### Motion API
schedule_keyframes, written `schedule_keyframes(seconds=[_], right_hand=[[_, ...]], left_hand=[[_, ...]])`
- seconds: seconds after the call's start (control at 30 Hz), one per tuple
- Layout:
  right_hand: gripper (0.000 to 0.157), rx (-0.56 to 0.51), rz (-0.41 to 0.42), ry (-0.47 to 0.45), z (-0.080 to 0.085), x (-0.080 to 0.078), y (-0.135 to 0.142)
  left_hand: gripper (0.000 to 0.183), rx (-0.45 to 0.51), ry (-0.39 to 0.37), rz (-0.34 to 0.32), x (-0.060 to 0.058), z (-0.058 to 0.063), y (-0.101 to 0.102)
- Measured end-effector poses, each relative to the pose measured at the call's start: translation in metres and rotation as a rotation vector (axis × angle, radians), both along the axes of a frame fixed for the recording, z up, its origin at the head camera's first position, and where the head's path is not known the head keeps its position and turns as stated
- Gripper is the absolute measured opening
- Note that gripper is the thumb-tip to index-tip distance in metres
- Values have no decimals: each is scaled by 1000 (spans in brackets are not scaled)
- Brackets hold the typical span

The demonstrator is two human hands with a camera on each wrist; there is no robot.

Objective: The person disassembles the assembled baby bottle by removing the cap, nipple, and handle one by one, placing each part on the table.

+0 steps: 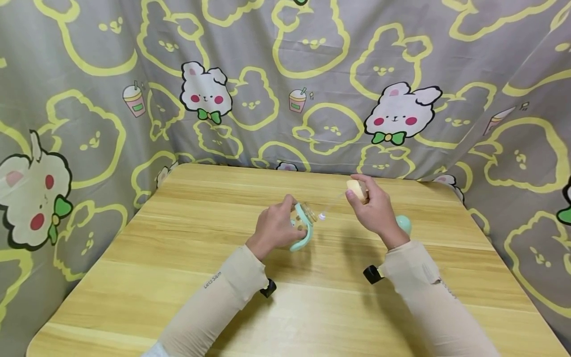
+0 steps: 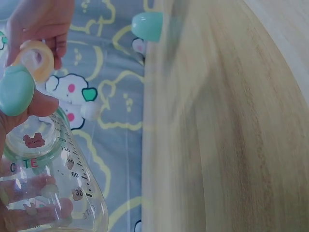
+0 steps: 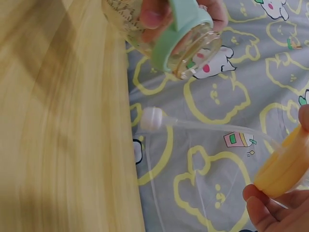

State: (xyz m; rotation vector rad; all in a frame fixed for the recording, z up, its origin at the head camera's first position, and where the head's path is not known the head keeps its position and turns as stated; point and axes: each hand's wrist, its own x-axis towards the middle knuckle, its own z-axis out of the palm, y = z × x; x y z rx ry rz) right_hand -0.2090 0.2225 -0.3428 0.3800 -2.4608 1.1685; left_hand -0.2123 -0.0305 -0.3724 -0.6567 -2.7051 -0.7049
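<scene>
My left hand grips a clear baby bottle by its body, tilted with its uncovered mouth toward the right. A mint-green handle ring sits round the bottle's neck, and measuring marks run down its side. In my right hand a pale orange bottle collar is pinched between thumb and fingers. From the collar a thin clear straw reaches back toward the bottle, ending in a white weighted tip. In the head view that tip hangs just outside the bottle's mouth, apart from it.
A mint-green dome-shaped cap stands on the wooden table, behind my right wrist. A grey curtain printed with cartoon animals hangs round the back and sides of the table.
</scene>
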Motion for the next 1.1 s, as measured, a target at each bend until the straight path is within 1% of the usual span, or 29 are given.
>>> schedule_keyframes(seconds=[0.17, 0.33, 0.47, 0.63, 0.93, 1.1], right_hand=[[48, 6, 4, -35, -4, 0, -1], [48, 30, -9, -43, -11, 0, 3], [47, 35, -20, -60, -18, -2, 3], [49, 39, -15, -77, -24, -6, -1], [48, 28, -18, -101, -36, -11, -3], [48, 9, -13, -108, -40, -11, -8]], left_hand=[[51, 4, 17, -4, 1, 0, 0], [51, 9, 28, -2, 3, 1, 0], [52, 16, 30, -3, 3, 1, 0], [53, 19, 25, -6, 2, 1, 0], [54, 13, 39, -6, 2, 0, 2], [54, 10, 31, -10, 1, -1, 4]])
